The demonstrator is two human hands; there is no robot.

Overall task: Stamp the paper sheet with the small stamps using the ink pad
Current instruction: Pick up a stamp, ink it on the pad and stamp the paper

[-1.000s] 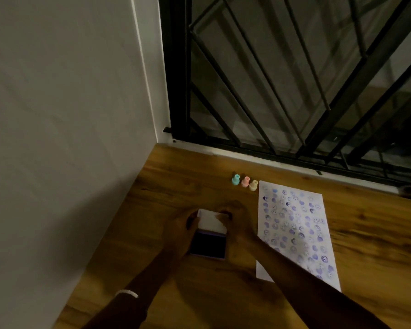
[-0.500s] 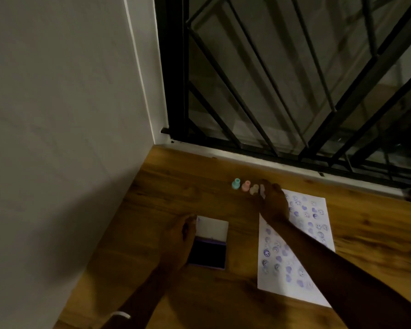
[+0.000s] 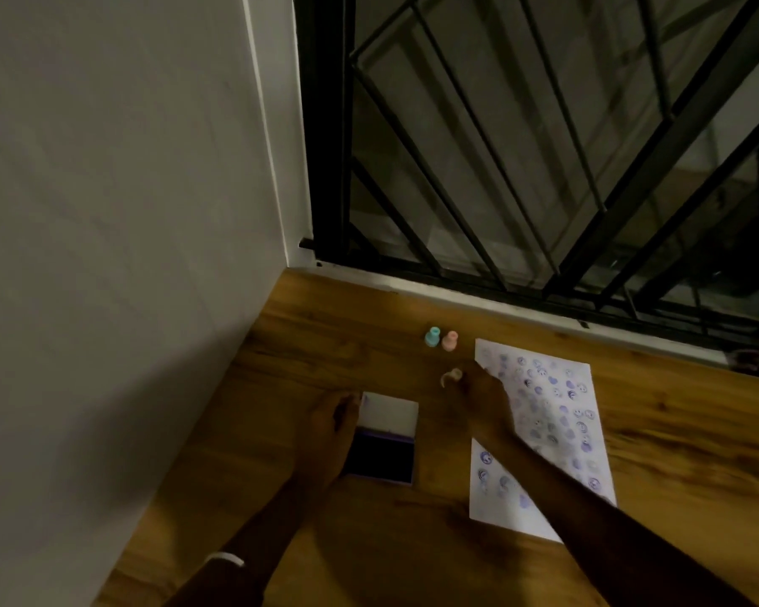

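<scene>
Dim shot, wooden floor (image 3: pixel 325 343) in a corner: grey wall (image 3: pixel 128 190) on left, black metal window grille (image 3: pixel 544 146) at back.

Open ink pad (image 3: pixel 386 449) flat on floor, centre-left: white lid (image 3: pixel 391 416) flipped back on far side, dark purple ink surface (image 3: pixel 380 460) on near side. Left hand (image 3: pixel 327 435) against pad's left edge, fingers curled loosely, tips touching near lid's far-left corner; steadying, not lifting. White band (image 3: pixel 224 559) on left wrist.

Paper sheet (image 3: pixel 557 431) just right of pad, flat, mostly filled with purple prints: smileys and heart shapes, some blurred. Right forearm crossing sheet's near-left part.

Right hand (image 3: pixel 483 398) between pad and sheet's far-left corner, fingers pinched shut on cream stamp (image 3: pixel 451 376), stamp sticking out left of fingertips, tilted, off the floor as far as visible. Motion blur here; exact grip fingers not clear.

Two more small stamps upright on floor beyond hand, near sheet's far-left corner: teal stamp (image 3: pixel 432 336) on left, pink stamp (image 3: pixel 449 341) just beside it on right, possibly touching, cannot tell. Both apart from the hand.

Dark small object (image 3: pixel 750 359) at far right by grille base, too dim to identify.
</scene>
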